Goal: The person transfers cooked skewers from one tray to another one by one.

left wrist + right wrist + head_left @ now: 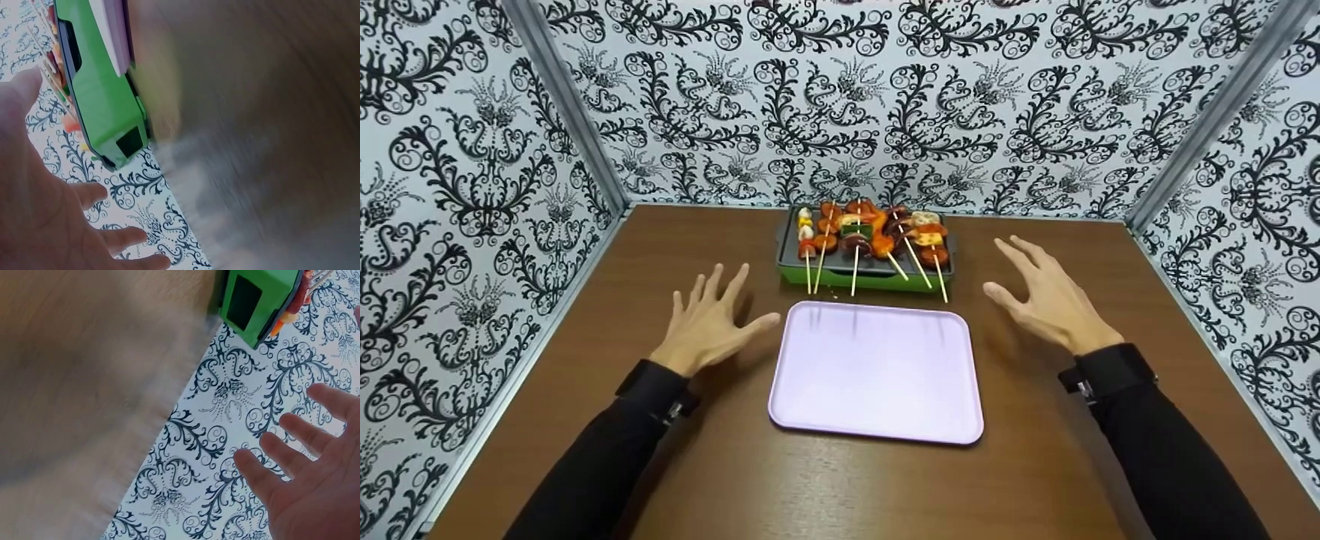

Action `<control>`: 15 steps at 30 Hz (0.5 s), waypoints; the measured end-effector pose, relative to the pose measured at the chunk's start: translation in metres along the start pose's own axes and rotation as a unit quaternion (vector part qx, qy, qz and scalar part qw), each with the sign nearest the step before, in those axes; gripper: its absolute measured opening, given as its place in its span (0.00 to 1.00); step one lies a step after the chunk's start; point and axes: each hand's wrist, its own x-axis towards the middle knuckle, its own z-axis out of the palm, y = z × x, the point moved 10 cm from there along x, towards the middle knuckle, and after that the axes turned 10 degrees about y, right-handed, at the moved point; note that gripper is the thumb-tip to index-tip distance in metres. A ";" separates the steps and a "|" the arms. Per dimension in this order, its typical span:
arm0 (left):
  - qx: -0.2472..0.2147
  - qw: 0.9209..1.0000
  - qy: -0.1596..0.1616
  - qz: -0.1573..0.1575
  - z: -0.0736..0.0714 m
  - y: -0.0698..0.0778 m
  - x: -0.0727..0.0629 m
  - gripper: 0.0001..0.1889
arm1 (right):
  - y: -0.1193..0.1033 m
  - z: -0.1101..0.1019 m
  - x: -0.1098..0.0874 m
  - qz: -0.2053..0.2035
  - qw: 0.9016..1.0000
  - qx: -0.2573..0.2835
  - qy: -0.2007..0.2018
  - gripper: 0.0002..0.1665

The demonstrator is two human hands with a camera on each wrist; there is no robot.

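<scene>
My left hand [706, 324] is spread with nothing in it, its thumb pointing at the left edge of a pale lilac tray [876, 375]. On the other side, my right hand [1046, 298] also holds nothing, fingers extended toward the right end of a green grill [870, 281]. Several skewers of food lie across the grill's dark top, their sticks jutting over the front edge. Among them are a skewer with a white and yellow piece [805, 225] at the left and one with a cheese-like slice [930, 239] at the right. The tray bears nothing.
The brown wooden table [825, 487] carries the tray in front of the grill. Behind it rises a wall [840, 97] with black scroll patterns, and similar panels stand on both sides. Grey metal posts [577, 112] mark the back corners.
</scene>
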 end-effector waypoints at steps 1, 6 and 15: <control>-0.002 1.000 -0.001 0.000 0.001 0.001 -0.001 0.54 | -0.002 0.001 0.001 -0.001 1.000 0.002 -0.001 0.47; -0.009 1.000 -0.001 -0.001 0.004 0.007 -0.004 0.54 | -0.011 0.003 0.004 -0.002 1.000 0.012 -0.004 0.46; -0.013 1.000 0.005 -0.008 0.008 0.019 -0.009 0.54 | -0.025 0.008 0.010 -0.008 0.999 0.040 0.004 0.44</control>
